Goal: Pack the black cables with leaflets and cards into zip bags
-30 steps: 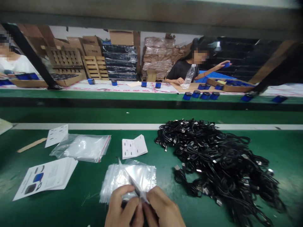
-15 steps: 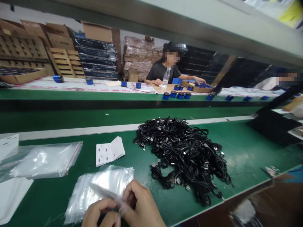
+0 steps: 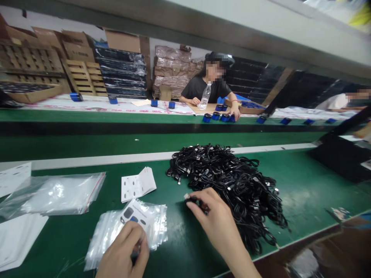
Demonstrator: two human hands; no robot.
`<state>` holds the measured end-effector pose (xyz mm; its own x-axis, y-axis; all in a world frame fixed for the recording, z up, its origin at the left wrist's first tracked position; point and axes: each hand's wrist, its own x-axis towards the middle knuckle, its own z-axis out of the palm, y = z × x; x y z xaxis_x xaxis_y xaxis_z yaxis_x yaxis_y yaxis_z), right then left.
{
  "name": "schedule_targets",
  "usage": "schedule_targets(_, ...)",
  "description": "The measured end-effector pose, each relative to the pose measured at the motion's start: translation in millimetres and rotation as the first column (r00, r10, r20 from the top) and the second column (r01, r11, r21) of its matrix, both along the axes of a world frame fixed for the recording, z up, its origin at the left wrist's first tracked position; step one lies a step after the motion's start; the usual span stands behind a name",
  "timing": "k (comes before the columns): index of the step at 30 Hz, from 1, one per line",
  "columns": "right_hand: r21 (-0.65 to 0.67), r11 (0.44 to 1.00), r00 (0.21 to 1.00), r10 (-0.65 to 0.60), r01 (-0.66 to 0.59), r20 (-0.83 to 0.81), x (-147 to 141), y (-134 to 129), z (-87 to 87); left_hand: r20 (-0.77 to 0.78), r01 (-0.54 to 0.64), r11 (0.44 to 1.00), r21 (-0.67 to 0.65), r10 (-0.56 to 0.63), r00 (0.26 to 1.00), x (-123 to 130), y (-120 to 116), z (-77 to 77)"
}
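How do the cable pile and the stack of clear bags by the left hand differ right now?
The cable pile is black; the clear bags are see-through. The cable pile is a tangled heap, while the clear bags lie fairly flat in a stack. The cable pile spreads wider than the clear bags. Both rest on the green table.

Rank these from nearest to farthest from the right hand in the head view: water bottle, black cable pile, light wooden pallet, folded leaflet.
From the right hand:
1. Black cable pile: right at the hand, beyond and to its right.
2. Folded leaflet: to its left.
3. Water bottle: across, on the far bench.
4. Light wooden pallet: left, behind that bench.
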<state>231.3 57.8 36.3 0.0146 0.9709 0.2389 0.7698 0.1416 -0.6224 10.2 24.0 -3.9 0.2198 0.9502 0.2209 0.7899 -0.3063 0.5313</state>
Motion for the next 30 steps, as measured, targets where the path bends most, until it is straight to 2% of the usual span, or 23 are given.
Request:
schedule_targets(2,-0.031,0.999,0.951,-0.044,0.036,-0.307,2,1,-1.7,-0.042,0.011,1.000,-0.022,-0.012,0.999,-2,3,4.1)
schedule_targets(5,-0.167,0.986,0.791,-0.080,-0.029,-0.606,1,4,-13.0,-0.070,-0.026,0.999,-0.032,0.024,0.997,-3,4,7.1)
schedule_targets(7,-0.225,0.969,0.727,-0.082,-0.102,-0.682,-2,6,-22.5,-0.073,-0.034,0.998,-0.046,0.030,0.997,-2,4,6.9)
schedule_targets(10,-0.231,0.966,0.735,-0.072,-0.117,-0.675,-6,4,-29.3,-0.096,-0.010,0.997,-0.078,0.002,0.995,-2,6,5.5)
schedule_targets(12,-0.210,0.974,0.821,-0.050,-0.087,-0.569,-4,0,-25.9,-0.121,0.010,0.995,-0.099,-0.022,0.992,-3,8,5.1)
schedule_targets(14,-0.198,0.979,0.940,-0.016,-0.055,-0.340,-1,-4,-18.2,-0.140,0.033,0.992,-0.118,-0.049,0.989,-5,10,5.3)
schedule_targets(16,-0.213,0.976,0.997,0.035,-0.051,-0.074,1,-9,-10.1,-0.151,0.046,0.990,-0.133,-0.066,0.986,-6,11,5.8)
schedule_targets(18,-0.207,0.976,0.990,0.089,-0.066,0.107,-4,-13,-5.7,-0.160,0.056,0.989,-0.138,-0.078,0.984,-7,11,6.3)
schedule_targets(20,-0.100,0.992,0.962,0.098,-0.074,0.256,-15,-16,-7.5,-0.174,0.056,0.990,-0.130,-0.078,0.982,-7,11,6.8)
schedule_targets(22,0.077,0.996,0.929,0.015,-0.047,0.370,-30,-18,-15.8,-0.185,0.062,0.990,-0.129,-0.085,0.979,-7,11,7.4)
schedule_targets(24,0.195,0.981,0.893,-0.083,-0.005,0.442,-43,-19,-28.3,-0.179,0.063,0.988,-0.140,-0.088,0.980,-7,11,8.2)
schedule_targets(26,0.213,0.977,0.858,-0.123,0.017,0.498,-49,-19,-40.5,-0.163,0.050,0.985,-0.164,-0.077,0.984,-8,11,9.1)
schedule_targets(28,0.187,0.982,0.846,-0.094,-0.007,0.524,-48,-19,-47.3,-0.135,0.037,0.983,-0.181,-0.062,0.989,-8,10,9.8)
schedule_targets(30,0.136,0.988,0.895,0.005,-0.073,0.445,-43,-21,-44.7,-0.093,0.013,0.985,-0.170,-0.029,0.995,-7,8,9.7)
